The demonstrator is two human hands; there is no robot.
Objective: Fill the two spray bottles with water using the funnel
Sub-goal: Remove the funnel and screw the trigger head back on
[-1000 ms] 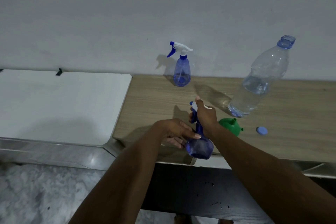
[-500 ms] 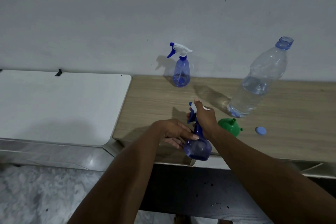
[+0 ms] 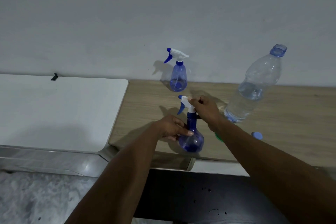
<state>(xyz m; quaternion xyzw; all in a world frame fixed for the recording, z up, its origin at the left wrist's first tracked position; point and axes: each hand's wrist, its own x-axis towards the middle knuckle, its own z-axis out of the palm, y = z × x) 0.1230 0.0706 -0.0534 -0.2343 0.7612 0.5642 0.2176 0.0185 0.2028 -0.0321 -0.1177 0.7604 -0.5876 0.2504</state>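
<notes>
Wooden counter (image 3: 145, 105) bears near sprayer (image 3: 191, 141), far sprayer (image 3: 178, 78), water bottle (image 3: 254, 92), funnel (image 3: 217, 136), cap (image 3: 257, 135).

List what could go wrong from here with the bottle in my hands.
1. The near spray bottle stands close to the table's front edge. A pull by the right hand gripping its head might tip it off if the left hand slips.
2. The uncapped water bottle stands just beyond the right forearm. A careless swing could topple and spill it.
</notes>
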